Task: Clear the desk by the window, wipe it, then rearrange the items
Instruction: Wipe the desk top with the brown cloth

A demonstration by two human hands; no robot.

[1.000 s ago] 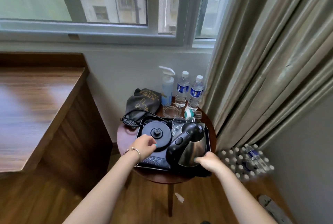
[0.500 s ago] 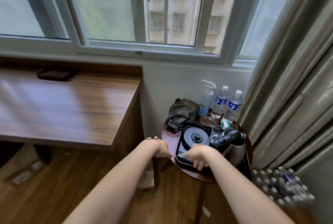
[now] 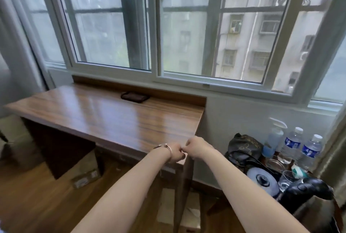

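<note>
- Hands out front, both arms stretched toward the near right corner of the wooden desk (image 3: 104, 113) under the window (image 3: 157, 26)
- Left hand (image 3: 175, 153), a bracelet (image 3: 165, 147) on its wrist, sits at the desk's corner with fingers curled in; whether they grip anything I cannot tell
- Right hand (image 3: 197, 147) is right against it, knuckles up, fingers clenched too, the two hands touching at the fingertips; what lies between them, if anything, is too blurred to call
- Desk top shows bare glossy wood, with one dark flat item (image 3: 134, 97) lying at the back edge, just below the window sill
- Down to the right, a small round side table (image 3: 263, 159) stands beside the desk, well loaded
- On it: a dark cloth bag (image 3: 245, 145) at the back left, a spray bottle (image 3: 273, 136) and two water bottles (image 3: 301, 145) lined up against the wall
- Nearer, a round kettle base (image 3: 262, 181), a drinking glass (image 3: 286, 179), and a steel kettle with black handle (image 3: 309, 191) at the frame's lower right edge
- Cardboard boxes (image 3: 86, 174) sit on the wood floor (image 3: 37, 204) under the desk
- Curtain (image 3: 335, 159) hangs at the far right, just behind the bottles
</note>
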